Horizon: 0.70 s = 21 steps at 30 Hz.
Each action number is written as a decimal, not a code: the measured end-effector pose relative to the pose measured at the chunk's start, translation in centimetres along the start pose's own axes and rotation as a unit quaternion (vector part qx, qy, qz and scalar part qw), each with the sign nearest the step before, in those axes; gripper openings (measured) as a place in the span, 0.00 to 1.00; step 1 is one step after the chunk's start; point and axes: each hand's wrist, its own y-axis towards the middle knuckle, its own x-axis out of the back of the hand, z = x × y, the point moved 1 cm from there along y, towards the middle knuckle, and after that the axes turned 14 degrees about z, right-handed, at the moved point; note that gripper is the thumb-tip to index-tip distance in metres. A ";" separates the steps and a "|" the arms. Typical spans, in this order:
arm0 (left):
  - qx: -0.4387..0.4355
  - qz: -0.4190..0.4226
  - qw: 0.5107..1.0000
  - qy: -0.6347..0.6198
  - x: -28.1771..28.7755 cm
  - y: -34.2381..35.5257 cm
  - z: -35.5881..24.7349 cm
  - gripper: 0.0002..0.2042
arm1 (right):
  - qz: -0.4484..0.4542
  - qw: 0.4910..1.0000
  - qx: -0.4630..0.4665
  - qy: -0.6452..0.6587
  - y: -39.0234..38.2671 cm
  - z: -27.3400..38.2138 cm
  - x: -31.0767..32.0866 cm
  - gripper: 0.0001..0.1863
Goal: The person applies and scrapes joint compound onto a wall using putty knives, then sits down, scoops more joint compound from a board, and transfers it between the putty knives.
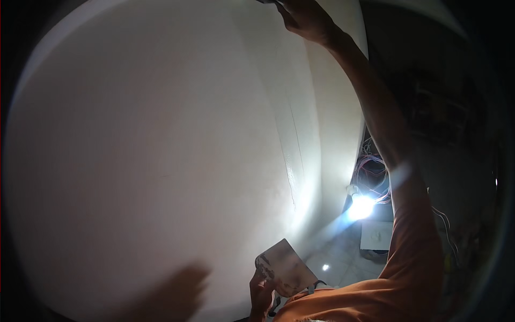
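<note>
My left hand [262,294] grips a flat, rectangular metal plate [285,268] with smeared patches, low in the picture near my orange shirt [354,298]. My right hand [303,19] is raised at the top of the picture against the pale wall [150,123], its fingers round a dark object [268,2] that is mostly cut off by the frame's edge. A glossy vertical band with thin crack-like lines [289,155] runs down the wall below that hand. My shadow falls on the lower wall.
A bright lamp [362,206] shines at the right beside a coil of wires [371,174]. Below it is a pale box-like panel [375,235]. Grey floor tiles [338,257] show at the lower right. Dim, indistinct items fill the dark area beyond my arm.
</note>
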 end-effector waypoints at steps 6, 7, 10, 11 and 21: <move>0.041 -0.031 0.999 0.002 0.7 -0.9 -0.5 0.25 | 0.156 0.965 -0.176 0.115 0.9 4.9 -0.7 0.33; 0.034 -0.017 0.999 0.005 1.1 -0.9 -0.7 0.25 | 0.145 0.969 -0.184 0.080 0.3 6.1 -0.8 0.32; 0.042 -0.010 0.999 0.009 1.7 -0.8 -0.7 0.25 | 0.105 0.979 -0.163 0.069 -3.5 8.8 -2.2 0.32; 0.044 -0.013 0.999 0.013 1.8 -0.7 -0.5 0.25 | 0.066 0.986 -0.127 0.086 -5.3 9.9 -2.8 0.33; 0.070 -0.027 0.997 0.026 3.2 -0.2 1.0 0.21 | 0.103 0.947 -0.222 0.205 -22.0 25.0 -6.5 0.41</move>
